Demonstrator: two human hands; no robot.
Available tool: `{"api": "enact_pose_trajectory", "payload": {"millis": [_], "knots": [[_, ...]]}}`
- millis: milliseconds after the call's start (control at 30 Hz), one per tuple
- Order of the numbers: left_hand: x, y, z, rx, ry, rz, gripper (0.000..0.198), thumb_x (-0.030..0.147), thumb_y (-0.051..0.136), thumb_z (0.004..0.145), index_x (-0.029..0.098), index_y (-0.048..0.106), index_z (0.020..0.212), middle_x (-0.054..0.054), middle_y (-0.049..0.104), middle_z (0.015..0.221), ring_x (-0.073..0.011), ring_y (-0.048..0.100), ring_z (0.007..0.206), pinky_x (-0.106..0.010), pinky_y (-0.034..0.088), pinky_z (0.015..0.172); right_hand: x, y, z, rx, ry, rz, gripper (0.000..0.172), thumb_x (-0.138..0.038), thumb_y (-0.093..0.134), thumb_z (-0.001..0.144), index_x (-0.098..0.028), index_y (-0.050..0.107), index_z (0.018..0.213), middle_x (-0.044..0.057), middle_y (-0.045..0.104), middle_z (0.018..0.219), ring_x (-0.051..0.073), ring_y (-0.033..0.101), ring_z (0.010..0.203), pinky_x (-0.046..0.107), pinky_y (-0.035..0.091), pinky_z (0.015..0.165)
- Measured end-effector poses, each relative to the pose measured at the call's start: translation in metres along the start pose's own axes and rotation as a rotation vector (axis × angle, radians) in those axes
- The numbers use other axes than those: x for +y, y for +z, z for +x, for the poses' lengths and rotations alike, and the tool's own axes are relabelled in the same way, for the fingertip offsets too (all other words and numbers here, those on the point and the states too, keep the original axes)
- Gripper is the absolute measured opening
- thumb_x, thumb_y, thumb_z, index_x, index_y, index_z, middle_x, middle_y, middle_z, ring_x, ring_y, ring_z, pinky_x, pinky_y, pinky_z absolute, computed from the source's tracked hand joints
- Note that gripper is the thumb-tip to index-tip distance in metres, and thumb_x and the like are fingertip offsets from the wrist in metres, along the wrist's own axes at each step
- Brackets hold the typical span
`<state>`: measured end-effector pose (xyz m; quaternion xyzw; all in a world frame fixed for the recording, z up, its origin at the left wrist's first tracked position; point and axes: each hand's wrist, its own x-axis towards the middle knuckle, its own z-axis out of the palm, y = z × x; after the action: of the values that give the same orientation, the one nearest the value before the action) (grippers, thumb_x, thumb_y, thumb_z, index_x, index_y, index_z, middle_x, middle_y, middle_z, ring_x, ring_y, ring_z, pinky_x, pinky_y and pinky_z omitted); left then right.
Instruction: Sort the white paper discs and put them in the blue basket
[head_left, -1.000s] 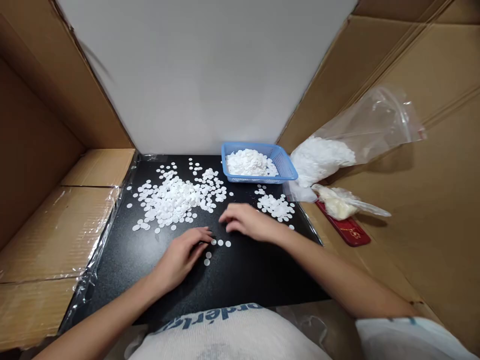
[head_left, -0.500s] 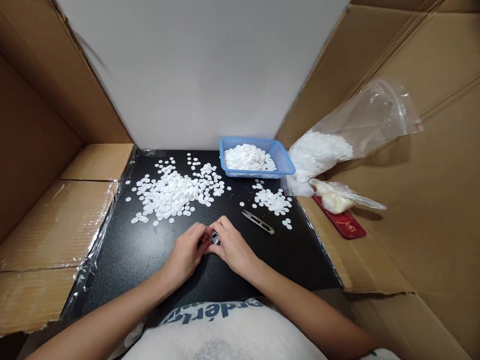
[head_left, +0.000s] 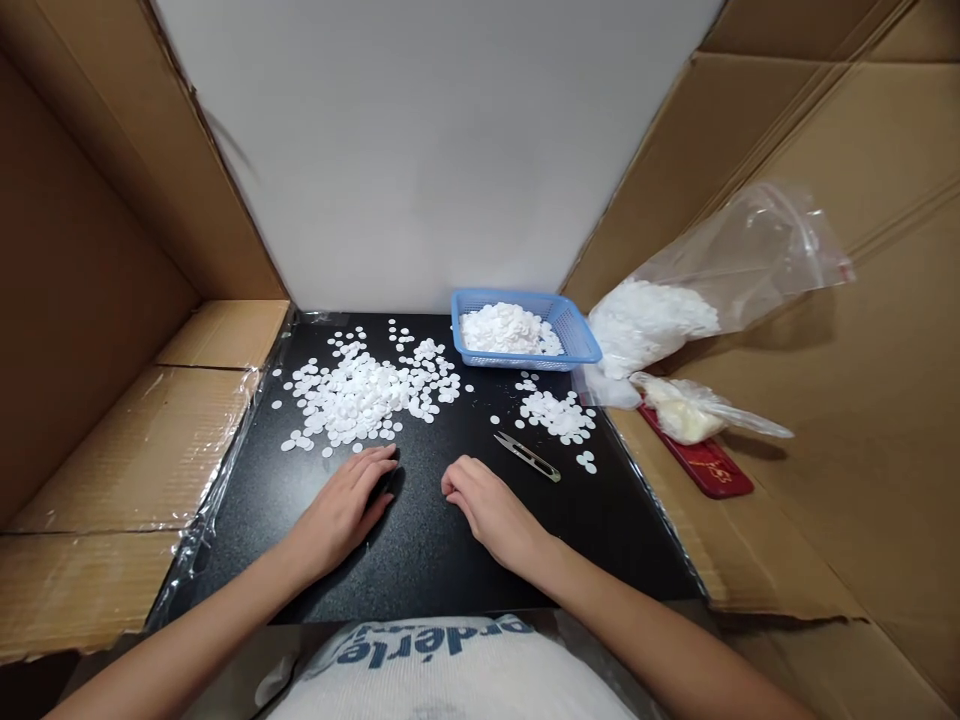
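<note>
My left hand (head_left: 346,505) lies flat on the black mat (head_left: 442,565) with its fingers stretched out. Its fingertips are just short of the near edge of a large scatter of white round discs (head_left: 360,395). My right hand (head_left: 489,508) rests on the mat a little to the right, fingers curled under; what they hold, if anything, is hidden. The two hands are apart. Small metal thread snips (head_left: 527,456) lie just right of my right hand. Beyond them sits a smaller heap of discs (head_left: 556,412).
A blue plastic basket (head_left: 579,340) heaped with discs stands at the back right. A clear bag of discs (head_left: 675,310), a smaller bag (head_left: 686,410) and a red flat thing (head_left: 709,465) lie on the cardboard to the right. Cardboard walls close both sides; a white wall stands behind.
My hands met at the mat's middle over a few loose discs, then parted. The left now reaches toward the big pile. Those loose discs no longer lie on the mat.
</note>
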<state>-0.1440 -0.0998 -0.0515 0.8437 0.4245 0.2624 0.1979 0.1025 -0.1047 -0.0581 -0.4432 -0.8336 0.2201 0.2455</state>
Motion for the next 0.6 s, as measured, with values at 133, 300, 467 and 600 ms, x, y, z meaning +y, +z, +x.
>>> {"api": "enact_pose_trajectory", "payload": {"millis": [133,300,467,600], "knots": [[-0.003,0.007,0.001,-0.074,0.053,0.159,0.042,0.032,0.056,0.097,0.022,0.05,0.138,-0.013,0.052,0.149,-0.0289,0.049,0.136,-0.052,0.047,0.109,0.003,0.004,-0.004,0.044,-0.001,0.027,0.022,-0.004,0.05,0.093,-0.021,0.058,0.105,0.006,0.062,0.099,0.02,0.061,0.091,0.034,0.053,0.079],[-0.006,0.01,0.006,-0.095,0.12,0.173,0.043,0.035,0.053,0.099,0.019,0.052,0.139,-0.013,0.057,0.143,-0.0297,0.051,0.136,-0.051,0.047,0.11,0.007,0.011,-0.009,0.098,-0.022,-0.014,0.02,-0.005,0.049,0.095,-0.02,0.06,0.09,0.005,0.058,0.09,0.019,0.058,0.084,0.031,0.053,0.074],[-0.002,0.003,0.012,-0.197,0.207,0.158,0.04,0.027,0.048,0.1,0.02,0.052,0.139,-0.014,0.06,0.136,-0.0297,0.046,0.141,-0.051,0.045,0.111,0.012,-0.001,-0.008,0.025,-0.089,-0.002,0.013,-0.009,0.065,0.09,-0.021,0.061,0.092,0.004,0.058,0.095,0.018,0.057,0.086,0.03,0.052,0.075],[-0.006,-0.003,0.02,-0.282,0.266,0.149,0.045,0.027,0.053,0.098,0.02,0.051,0.141,-0.018,0.057,0.138,-0.0331,0.043,0.142,-0.054,0.043,0.112,0.017,-0.004,-0.008,0.031,-0.097,-0.001,0.022,-0.001,0.057,0.089,-0.021,0.056,0.08,0.002,0.057,0.087,0.017,0.055,0.083,0.027,0.05,0.073]]}}
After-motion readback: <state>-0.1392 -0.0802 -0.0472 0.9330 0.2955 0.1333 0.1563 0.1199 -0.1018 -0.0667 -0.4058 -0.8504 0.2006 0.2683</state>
